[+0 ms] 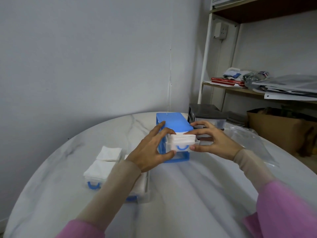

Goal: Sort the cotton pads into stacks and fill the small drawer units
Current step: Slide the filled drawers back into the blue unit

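A blue drawer unit (173, 121) stands on the round marble table (188, 194). A clear drawer (181, 147) with a blue handle sticks out of its front, packed with a stack of white cotton pads (184, 138). My left hand (151, 148) grips the drawer's left side, thumb under its front corner and fingers up against the unit's frame. My right hand (212, 138) holds the drawer's right side, fingers over the pads' right edge and thumb low on the front. A second filled drawer (97, 174) and a loose pad stack (109, 152) lie to the left.
Under my left forearm lies another clear drawer (140, 189) holding pads. A grey drawer unit (205, 115) stands behind the blue one, with a clear plastic bag (252, 143) to the right. A shelf with papers and a cardboard box (277, 127) fill the right side.
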{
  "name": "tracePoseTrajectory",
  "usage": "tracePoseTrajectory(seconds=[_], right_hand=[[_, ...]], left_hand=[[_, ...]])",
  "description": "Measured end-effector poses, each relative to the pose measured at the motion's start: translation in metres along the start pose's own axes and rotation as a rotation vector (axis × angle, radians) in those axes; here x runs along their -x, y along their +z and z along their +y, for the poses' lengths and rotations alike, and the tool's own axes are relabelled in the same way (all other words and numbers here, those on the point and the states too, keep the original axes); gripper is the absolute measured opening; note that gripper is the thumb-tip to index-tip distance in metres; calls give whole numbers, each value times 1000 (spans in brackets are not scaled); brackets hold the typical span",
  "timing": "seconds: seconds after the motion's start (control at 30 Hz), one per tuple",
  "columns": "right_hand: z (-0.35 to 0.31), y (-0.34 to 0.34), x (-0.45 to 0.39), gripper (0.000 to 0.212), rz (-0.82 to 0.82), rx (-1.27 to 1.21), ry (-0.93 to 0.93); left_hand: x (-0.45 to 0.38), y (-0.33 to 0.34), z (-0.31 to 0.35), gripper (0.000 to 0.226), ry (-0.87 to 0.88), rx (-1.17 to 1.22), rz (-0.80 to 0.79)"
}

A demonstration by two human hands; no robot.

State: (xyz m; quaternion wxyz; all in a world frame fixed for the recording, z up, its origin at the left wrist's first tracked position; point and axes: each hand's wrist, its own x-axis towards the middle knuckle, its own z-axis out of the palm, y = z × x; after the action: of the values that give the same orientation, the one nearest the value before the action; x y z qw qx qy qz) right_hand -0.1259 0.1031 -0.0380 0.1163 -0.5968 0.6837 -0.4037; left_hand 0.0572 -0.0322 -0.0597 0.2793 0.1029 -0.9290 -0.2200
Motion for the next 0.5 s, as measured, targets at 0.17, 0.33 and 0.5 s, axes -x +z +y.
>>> tracePoseTrajectory(seconds=[0.17, 0.33, 0.5], right_hand=[[-2, 4, -2, 29, 31, 20, 17], [-4, 8, 0, 27, 84, 54, -31], [2, 10, 1, 34, 78, 111, -72]], left_hand=[[-1, 2, -3, 48, -34, -76, -5], [0, 3, 3, 43, -22, -101, 6], [1, 3, 5, 33, 17, -52, 32]])
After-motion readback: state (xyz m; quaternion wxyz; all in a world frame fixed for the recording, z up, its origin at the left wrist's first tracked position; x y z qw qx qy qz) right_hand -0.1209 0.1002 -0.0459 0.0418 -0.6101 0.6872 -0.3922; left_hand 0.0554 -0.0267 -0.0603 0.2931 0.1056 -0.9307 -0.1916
